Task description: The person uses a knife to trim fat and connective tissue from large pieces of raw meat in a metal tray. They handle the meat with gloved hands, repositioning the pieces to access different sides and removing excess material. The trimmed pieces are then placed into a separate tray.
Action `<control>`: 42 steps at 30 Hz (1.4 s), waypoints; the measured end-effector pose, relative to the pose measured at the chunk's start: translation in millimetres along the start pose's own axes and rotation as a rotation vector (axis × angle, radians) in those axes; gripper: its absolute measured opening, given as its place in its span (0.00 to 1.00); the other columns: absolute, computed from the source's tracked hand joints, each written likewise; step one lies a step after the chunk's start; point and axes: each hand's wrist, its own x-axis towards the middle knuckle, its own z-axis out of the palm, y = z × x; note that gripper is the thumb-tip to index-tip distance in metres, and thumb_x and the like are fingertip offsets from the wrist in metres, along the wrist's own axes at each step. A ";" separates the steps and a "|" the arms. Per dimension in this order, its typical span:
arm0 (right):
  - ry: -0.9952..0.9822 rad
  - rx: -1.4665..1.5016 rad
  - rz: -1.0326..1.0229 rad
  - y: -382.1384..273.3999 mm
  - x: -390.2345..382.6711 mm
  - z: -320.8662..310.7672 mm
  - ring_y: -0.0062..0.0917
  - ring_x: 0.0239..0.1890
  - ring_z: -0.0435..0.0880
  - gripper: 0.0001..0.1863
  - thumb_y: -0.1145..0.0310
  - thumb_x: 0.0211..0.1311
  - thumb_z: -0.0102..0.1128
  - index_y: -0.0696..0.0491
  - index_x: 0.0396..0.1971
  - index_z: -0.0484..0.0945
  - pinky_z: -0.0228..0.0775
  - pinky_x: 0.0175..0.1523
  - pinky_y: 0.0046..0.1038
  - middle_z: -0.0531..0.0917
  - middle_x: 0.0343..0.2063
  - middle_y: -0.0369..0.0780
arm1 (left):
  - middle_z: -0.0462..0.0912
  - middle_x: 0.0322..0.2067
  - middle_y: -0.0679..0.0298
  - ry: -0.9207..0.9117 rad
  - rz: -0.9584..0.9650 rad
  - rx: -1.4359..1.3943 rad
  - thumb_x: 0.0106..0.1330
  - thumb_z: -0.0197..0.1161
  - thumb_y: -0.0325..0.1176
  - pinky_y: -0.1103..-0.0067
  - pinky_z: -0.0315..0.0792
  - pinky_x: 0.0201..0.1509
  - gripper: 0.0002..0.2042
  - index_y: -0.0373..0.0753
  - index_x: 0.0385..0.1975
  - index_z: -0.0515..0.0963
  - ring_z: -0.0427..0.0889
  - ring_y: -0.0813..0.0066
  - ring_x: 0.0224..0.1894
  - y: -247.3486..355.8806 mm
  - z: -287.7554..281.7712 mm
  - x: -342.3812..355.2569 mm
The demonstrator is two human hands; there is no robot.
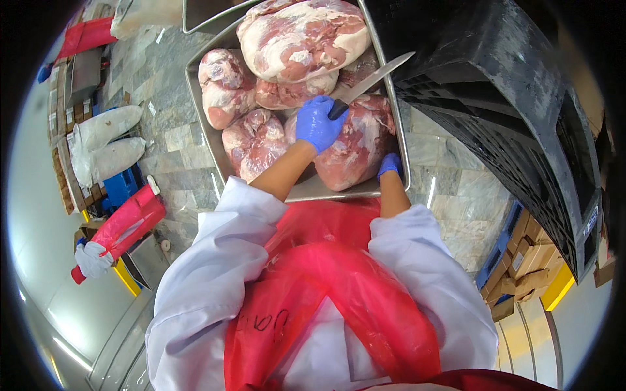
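Note:
My left hand (319,124), in a blue glove, is closed round the black handle of a knife (378,77). The long blade points up and to the right, over the tray's right rim. Below it lies a large raw cut of meat (355,146) in the metal tray (210,151). My right hand (390,164), also gloved in blue, is down at the tray's near right corner beside that cut; its fingers are mostly hidden. Several other cuts share the tray, the biggest a fatty piece (303,39) at the far end.
Stacked black crates (502,111) rise close on the right. Cardboard boxes (531,254) sit at the lower right. On the left, another person in a red apron (130,221) stands near white wrapped bundles (111,146) and a blue bin (122,188). Grey tiles (176,140) cover the floor.

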 end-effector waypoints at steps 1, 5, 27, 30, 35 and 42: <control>-0.021 0.122 0.014 -6.9 7.4 2.2 0.33 0.48 0.81 0.16 0.64 0.68 0.46 0.55 0.47 0.78 0.73 0.51 0.33 0.80 0.48 0.45 | 0.80 0.31 0.48 -0.016 -0.038 -0.022 0.59 0.65 0.44 0.62 0.72 0.40 0.15 0.35 0.28 0.79 0.79 0.47 0.36 0.1 9.8 -0.1; -0.035 0.331 -0.029 -25.0 35.3 20.1 0.33 0.49 0.80 0.16 0.63 0.68 0.46 0.54 0.49 0.77 0.73 0.52 0.33 0.79 0.50 0.45 | 0.81 0.33 0.50 0.015 -0.093 0.025 0.58 0.65 0.44 0.62 0.73 0.43 0.14 0.38 0.30 0.80 0.80 0.47 0.37 3.5 22.8 -1.1; -0.298 0.683 -0.090 -73.6 -21.5 -16.2 0.32 0.55 0.75 0.23 0.57 0.67 0.46 0.51 0.58 0.69 0.72 0.56 0.37 0.73 0.59 0.41 | 0.79 0.40 0.52 -0.109 -0.401 -0.409 0.54 0.62 0.39 0.63 0.73 0.50 0.15 0.41 0.39 0.79 0.75 0.49 0.46 -108.2 -33.9 -49.7; -0.107 0.386 -0.272 -107.4 -71.8 -7.0 0.34 0.50 0.76 0.19 0.58 0.66 0.49 0.48 0.54 0.69 0.71 0.54 0.41 0.74 0.54 0.41 | 0.81 0.36 0.49 -0.112 -0.640 -0.566 0.60 0.62 0.40 0.66 0.73 0.46 0.15 0.35 0.40 0.78 0.80 0.55 0.40 -163.5 -46.6 -98.5; 0.121 -0.037 -0.608 -121.8 -159.3 48.9 0.23 0.42 0.71 0.18 0.65 0.60 0.64 0.51 0.45 0.68 0.66 0.49 0.26 0.72 0.41 0.36 | 0.80 0.27 0.58 0.153 -0.939 -0.753 0.64 0.63 0.41 0.72 0.71 0.38 0.16 0.30 0.35 0.78 0.75 0.72 0.29 -228.8 -51.4 -152.4; -0.137 0.052 -0.525 -103.5 -183.5 130.3 0.22 0.44 0.70 0.25 0.64 0.57 0.70 0.57 0.45 0.65 0.66 0.52 0.26 0.71 0.41 0.38 | 0.80 0.28 0.50 0.273 -0.814 -0.420 0.66 0.61 0.41 0.69 0.71 0.38 0.16 0.30 0.32 0.77 0.78 0.63 0.30 -269.6 -146.7 -128.5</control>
